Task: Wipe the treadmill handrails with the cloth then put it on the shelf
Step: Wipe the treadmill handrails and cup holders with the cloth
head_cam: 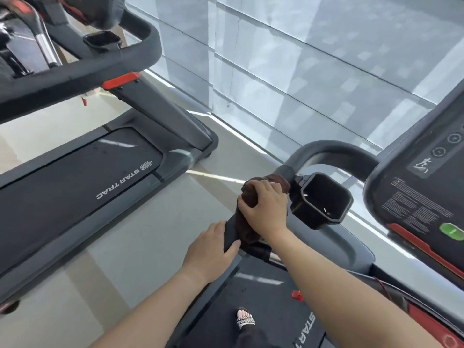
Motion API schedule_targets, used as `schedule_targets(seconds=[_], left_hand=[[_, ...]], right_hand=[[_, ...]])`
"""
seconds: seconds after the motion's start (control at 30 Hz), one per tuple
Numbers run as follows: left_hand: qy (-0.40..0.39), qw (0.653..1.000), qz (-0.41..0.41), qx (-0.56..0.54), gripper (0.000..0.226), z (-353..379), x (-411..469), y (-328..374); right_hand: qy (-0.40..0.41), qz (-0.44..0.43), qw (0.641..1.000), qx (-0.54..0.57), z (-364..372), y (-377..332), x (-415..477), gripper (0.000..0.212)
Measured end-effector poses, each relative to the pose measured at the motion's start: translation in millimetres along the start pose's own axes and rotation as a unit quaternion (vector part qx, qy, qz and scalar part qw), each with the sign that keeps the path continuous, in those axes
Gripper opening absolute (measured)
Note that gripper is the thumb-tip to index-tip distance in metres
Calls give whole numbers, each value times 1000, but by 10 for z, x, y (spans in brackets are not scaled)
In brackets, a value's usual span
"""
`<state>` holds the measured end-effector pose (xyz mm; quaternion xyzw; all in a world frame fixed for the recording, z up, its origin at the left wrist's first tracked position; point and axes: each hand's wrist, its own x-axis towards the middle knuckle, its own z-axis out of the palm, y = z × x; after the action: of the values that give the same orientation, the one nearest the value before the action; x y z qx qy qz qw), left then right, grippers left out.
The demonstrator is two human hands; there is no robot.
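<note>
Just below the frame's middle, the left hand [209, 249] is gripping the bare handrail [232, 236], fingers curled around it. Just beyond, the right hand [266, 209] is pressing the brown cloth [251, 192] around the rail, fingers wrapped. The cloth looks soft and light, best bunched in the palm.

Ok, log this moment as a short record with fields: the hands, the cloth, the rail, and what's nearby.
right hand: right hand pressed over the brown cloth, wrapping it on the rail
left hand: left hand gripping the bare handrail just below the cloth
cloth position: bunched around the handrail near its bend, beside the cup holder
console: console to the right, green button visible
neighbouring treadmill: second treadmill to the left, untouched
foot: one sandalled foot on the belt
shelf: not in view
</note>
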<state>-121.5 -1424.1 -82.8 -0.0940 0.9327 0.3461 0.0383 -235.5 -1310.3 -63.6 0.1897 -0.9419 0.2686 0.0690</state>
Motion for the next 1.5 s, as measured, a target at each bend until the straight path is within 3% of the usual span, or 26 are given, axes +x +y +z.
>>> schedule_targets(seconds=[0.1,0.23,0.37,0.57,0.87,1.03,1.17,1.3,1.37,1.5], left_hand=[[-1,1000,-12,6,38,-7,-6,8],[-3,999,-30,19,44,-1,-7,14],[-6,999,-45,22,45,-8,-6,60],[33,990,-98,95,47,10,-81,116],[81,965,-224,114,46,-122,-725,-120],[83,961,-236,119,50,-82,-794,-149],[87,967,-219,96,48,-101,-770,-169],[96,970,-215,63,37,-161,-854,-190],[97,972,-206,64,32,-215,-971,-230],[94,974,-194,70,29,-316,-1281,-365]], right_hand=[[-29,-61,998,6,-48,68,-31,39],[-70,-80,994,18,-132,188,91,69],[-60,-92,994,-18,-102,276,147,54],[-19,-123,986,113,-82,377,180,36],[-127,-299,937,127,-93,310,-27,51],[-67,-227,962,139,-64,269,-121,34],[-108,-299,935,157,-2,-21,-439,35],[-132,-323,928,134,-18,7,-380,51],[-129,-284,941,129,-28,37,-342,54],[-53,-145,979,133,19,-193,-525,38]])
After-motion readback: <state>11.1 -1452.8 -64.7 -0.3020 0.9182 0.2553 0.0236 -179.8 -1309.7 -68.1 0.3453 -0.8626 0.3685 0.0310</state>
